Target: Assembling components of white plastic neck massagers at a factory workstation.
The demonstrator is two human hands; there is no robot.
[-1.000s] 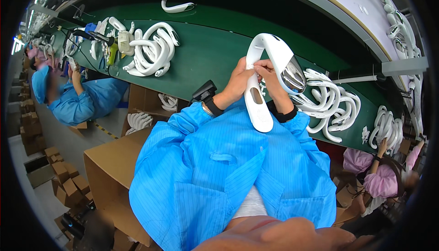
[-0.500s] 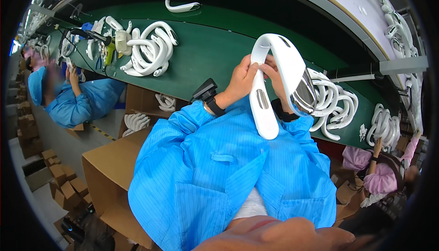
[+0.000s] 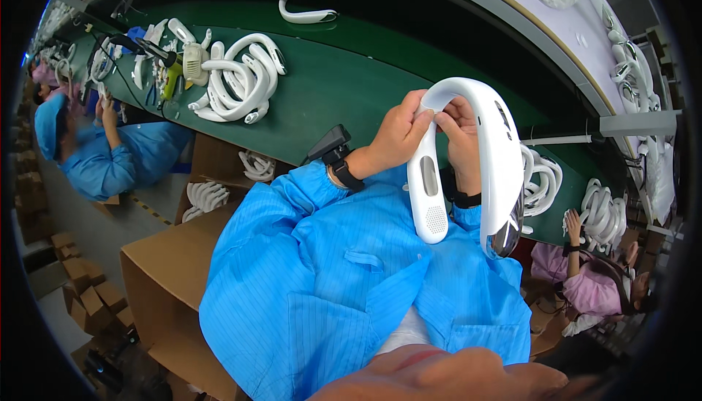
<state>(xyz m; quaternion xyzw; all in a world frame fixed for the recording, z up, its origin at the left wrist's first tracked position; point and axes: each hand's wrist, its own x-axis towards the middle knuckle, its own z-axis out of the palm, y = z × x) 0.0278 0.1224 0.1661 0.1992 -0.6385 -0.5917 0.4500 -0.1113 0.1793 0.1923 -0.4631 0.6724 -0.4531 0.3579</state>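
Observation:
A white U-shaped neck fan (image 3: pixel 504 152) is held up in front of my chest, its bend away from me and both ends toward me. One end has a grey oval panel and a patch of small holes; the other ends in a dark glossy part. My left hand (image 3: pixel 398 134) pinches the arm with the oval panel near the bend. My right hand (image 3: pixel 461 138) sits inside the curve, its thumb meeting my left fingers on the same arm. Part of my right hand is hidden behind the fan.
A pile of white neck fans (image 3: pixel 238 79) lies on the green bench (image 3: pixel 322 72), near a yellow-green tool (image 3: pixel 170 79). More fans (image 3: pixel 541 182) lie to my right. A single fan (image 3: pixel 307 13) rests at the back. A cardboard box (image 3: pixel 164 255) stands at my left; co-workers sit on both sides.
The neck fan has turned and moved slightly right and toward me, so the patch of holes now shows. Both hands have shifted with it, still holding the arm.

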